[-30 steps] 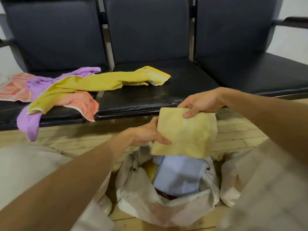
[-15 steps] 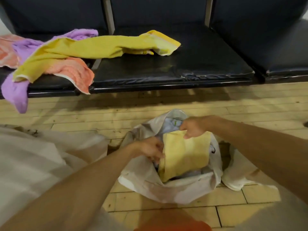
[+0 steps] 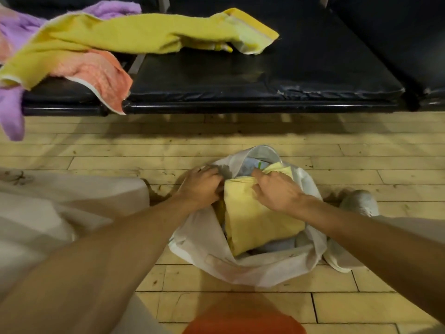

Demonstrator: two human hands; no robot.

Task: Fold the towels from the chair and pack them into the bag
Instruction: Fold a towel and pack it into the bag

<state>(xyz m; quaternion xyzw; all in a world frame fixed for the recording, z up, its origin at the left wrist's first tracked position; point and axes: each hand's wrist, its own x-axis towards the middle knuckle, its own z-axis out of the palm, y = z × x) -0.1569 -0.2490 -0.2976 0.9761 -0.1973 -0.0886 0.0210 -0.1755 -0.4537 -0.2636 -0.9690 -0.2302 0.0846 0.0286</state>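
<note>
Head view, downward (close) over bag (image 3: 252, 271)

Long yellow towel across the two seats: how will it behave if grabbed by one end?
Likely floppy: the yellow towel lies rumpled and follows the seat surface, so it should hang limp. Its fuzzy pile suggests a non-slippery, fairly light cloth. It overlaps the orange towel and purple towel, so a pull may drag them.

Black chair seats (image 3: 252, 78) carry yellow towel (image 3: 134, 34), orange towel (image 3: 101, 73), purple towel (image 3: 12, 112), all unfolded; purple one hangs over front edge. Wooden floor (image 3: 120, 150) carries white bag (image 3: 240, 268).
</note>
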